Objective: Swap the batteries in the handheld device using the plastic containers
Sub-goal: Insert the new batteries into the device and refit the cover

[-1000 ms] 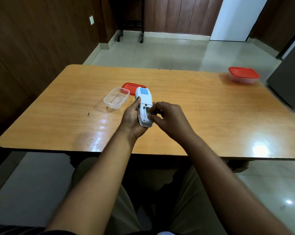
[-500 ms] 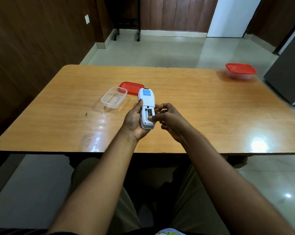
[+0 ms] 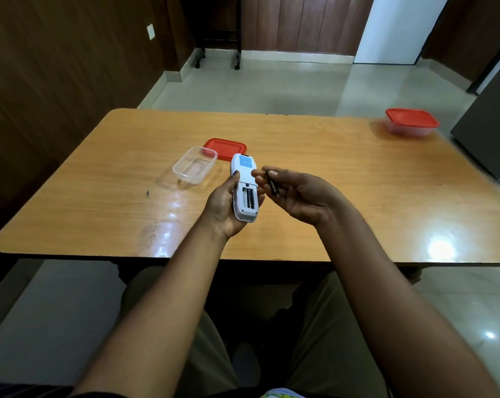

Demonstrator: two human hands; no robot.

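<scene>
Left hand: the left hand (image 3: 224, 208) grips the white handheld device (image 3: 244, 188) above the near table edge, battery bay open, one battery inside.
Right hand: the right hand (image 3: 297, 193) pinches a dark slim battery (image 3: 272, 183), just right of the device.
Containers: clear open plastic tub (image 3: 195, 169) left of the device, loose red lid (image 3: 225, 148) behind; red-lidded tub (image 3: 411, 122) at far right.
Table: glossy wooden tabletop (image 3: 343, 179).

Dark brown wood-panelled wall (image 3: 56, 81) ran along the left, with a small white switch plate (image 3: 150, 31) set in it. Far wall (image 3: 300, 24) was vertical wooden boards over a pale skirting. White door panel (image 3: 398, 27) stood at back right. Glossy pale-green tiled floor (image 3: 271, 87) showed light glare. Black wheeled stand legs (image 3: 217, 57) stood near the corner. Rounded-corner orange-brown laminate table (image 3: 357, 182) was shiny. Dark grey cabinet (image 3: 490, 133) stood right.
</scene>
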